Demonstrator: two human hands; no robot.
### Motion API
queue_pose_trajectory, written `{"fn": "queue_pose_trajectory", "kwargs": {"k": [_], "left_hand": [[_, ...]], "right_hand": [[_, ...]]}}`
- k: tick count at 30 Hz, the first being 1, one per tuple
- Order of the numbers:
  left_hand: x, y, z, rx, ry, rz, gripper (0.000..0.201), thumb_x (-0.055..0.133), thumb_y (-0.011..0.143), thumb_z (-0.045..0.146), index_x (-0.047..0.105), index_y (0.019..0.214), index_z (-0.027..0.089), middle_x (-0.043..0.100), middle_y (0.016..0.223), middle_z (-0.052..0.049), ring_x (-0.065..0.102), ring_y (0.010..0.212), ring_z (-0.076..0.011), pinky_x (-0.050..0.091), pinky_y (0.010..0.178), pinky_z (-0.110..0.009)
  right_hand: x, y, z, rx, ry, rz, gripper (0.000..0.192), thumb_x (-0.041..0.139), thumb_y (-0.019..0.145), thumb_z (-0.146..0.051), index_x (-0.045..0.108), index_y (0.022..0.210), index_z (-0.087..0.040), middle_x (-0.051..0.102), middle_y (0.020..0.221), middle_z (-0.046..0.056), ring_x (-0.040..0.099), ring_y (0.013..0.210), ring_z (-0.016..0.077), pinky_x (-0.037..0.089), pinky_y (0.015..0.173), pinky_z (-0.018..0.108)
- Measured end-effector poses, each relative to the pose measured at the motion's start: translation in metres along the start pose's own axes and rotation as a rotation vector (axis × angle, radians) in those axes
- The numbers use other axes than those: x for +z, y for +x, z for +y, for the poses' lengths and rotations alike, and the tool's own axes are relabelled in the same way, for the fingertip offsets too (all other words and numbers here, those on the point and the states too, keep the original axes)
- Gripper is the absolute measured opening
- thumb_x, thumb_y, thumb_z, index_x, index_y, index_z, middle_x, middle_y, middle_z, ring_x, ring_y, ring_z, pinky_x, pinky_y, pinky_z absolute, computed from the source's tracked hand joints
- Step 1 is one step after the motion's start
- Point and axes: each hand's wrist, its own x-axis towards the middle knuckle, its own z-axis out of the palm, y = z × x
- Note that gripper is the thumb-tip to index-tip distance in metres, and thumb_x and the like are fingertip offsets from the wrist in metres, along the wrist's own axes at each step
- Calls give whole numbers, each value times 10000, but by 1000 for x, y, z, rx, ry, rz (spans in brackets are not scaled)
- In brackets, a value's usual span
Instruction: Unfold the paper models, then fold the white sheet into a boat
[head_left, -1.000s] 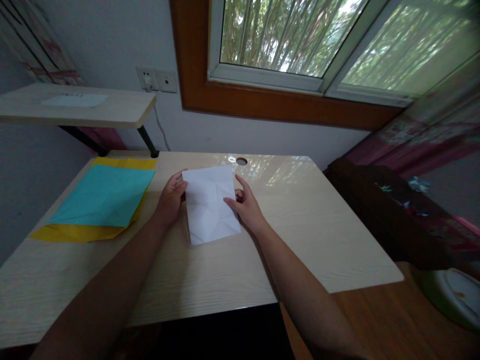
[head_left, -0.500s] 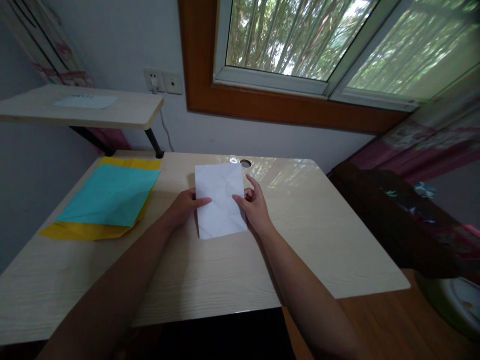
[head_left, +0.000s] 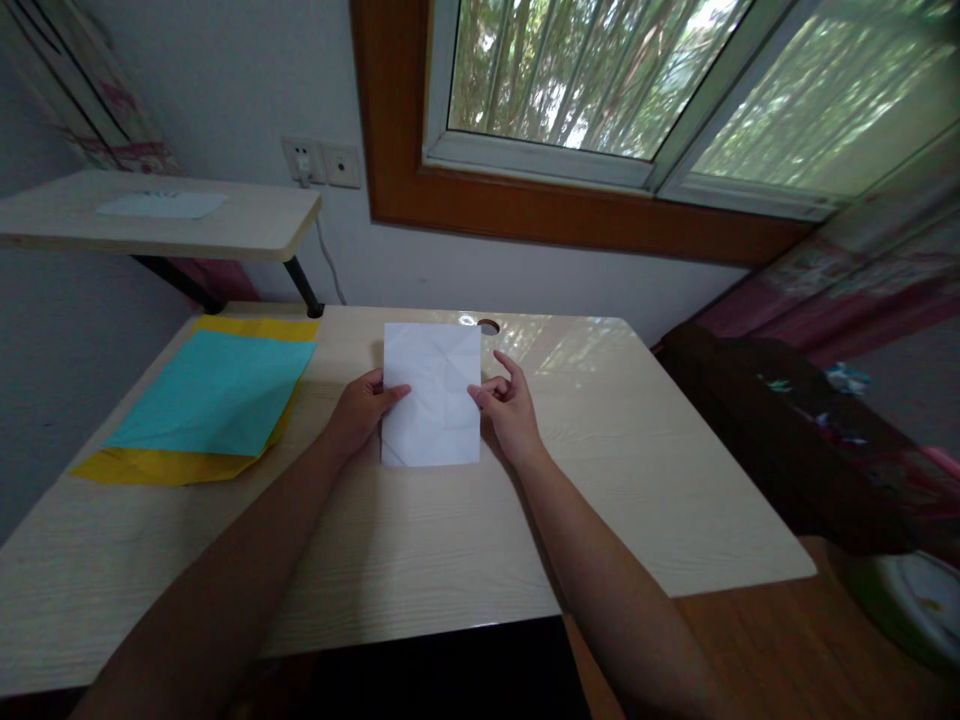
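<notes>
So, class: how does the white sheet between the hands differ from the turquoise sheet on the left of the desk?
The white sheet is creased all over and held at its side edges by the left hand and right hand; the turquoise sheet looks smooth and untouched. The white sheet is smaller and lies on bare desk; the turquoise one lies on a yellow sheet. Both lie flat.

The paper (head_left: 433, 394) is getting squared up near the hole (head_left: 488, 326), left hand (head_left: 360, 410) sliding onto its edge.

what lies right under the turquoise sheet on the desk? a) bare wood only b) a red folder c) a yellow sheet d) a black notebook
c: yellow sheet edges stick out beyond the turquoise sheet at its near and far sides.
</notes>
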Motion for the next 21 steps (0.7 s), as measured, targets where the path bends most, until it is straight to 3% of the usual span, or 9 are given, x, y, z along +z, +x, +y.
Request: {"fn": "queue_pose_trajectory", "kwargs": {"k": [8,15,21], "left_hand": [[0,1,2,26,95,98,458,812,747,465,700,1075,166,782,977,-86,720,826,-243,562,735,-352],[-6,4,0,13,-41,-56,415,818,740,405,716,1072,176,775,1079,-92,722,975,-246,555,904,-393],[-8,7,-3,3,-41,-20,388,842,713,405,733,1010,181,777,1010,-82,719,925,-233,558,870,-384]], "right_hand": [[-3,2,4,-3,-44,-4,709,745,791,-354,475,1442,-272,602,729,-59,568,685,133,479,725,305],[-10,4,4,80,32,13,406,798,746,-384,707,1106,-220,624,784,-27,577,718,132,483,740,305],[-14,4,6,101,36,1,372,807,740,-407,718,1047,-216,652,825,-10,593,743,141,490,741,301]]}}
